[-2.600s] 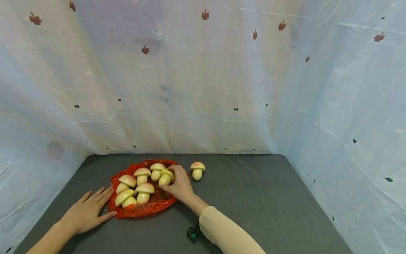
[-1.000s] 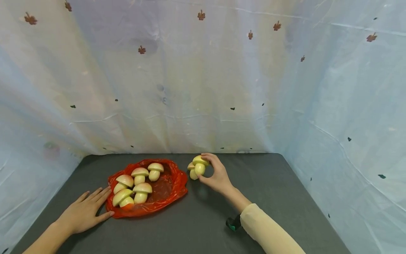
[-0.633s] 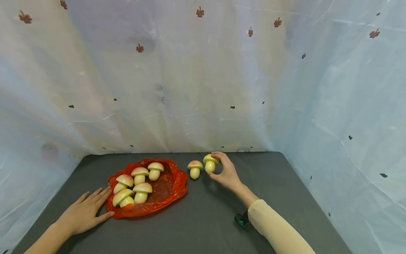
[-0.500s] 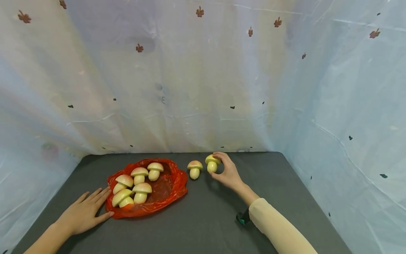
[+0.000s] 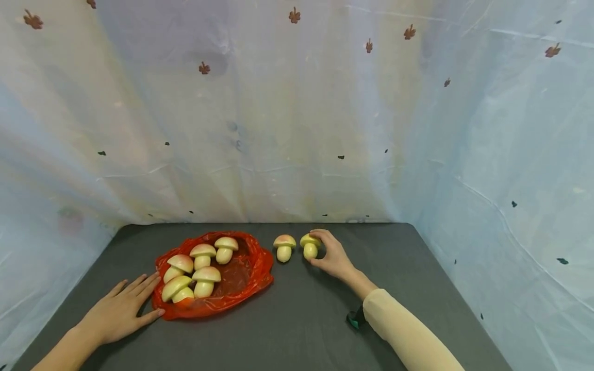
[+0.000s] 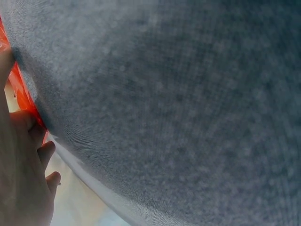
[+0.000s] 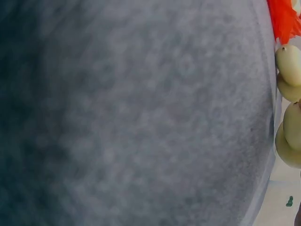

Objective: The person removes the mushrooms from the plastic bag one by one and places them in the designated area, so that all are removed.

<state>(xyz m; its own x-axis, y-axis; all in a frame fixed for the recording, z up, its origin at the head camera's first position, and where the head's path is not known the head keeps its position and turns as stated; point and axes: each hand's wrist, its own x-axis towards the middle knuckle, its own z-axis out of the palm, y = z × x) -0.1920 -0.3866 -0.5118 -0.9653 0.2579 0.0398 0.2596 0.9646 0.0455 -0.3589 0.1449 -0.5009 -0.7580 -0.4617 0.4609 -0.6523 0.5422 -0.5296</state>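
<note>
the yellow-capped mushroom [image 5: 310,246] stands upright on the dark table [image 5: 297,319], just right of a pink-capped mushroom [image 5: 284,247] and well right of the red bag [image 5: 252,270]. the right hand [image 5: 333,255] curls round it, fingers on its cap. to finish well, i'd judge: let go straight up so it stays standing, clear of its neighbour. the left hand [image 5: 122,309] lies spread flat, touching the bag's left edge. no readable writing anywhere.

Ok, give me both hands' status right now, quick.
Left hand: open, fingers straight, flat on the table, fingertips at the red bag.
Right hand: fingers curled round the mushroom standing on the table.
</note>
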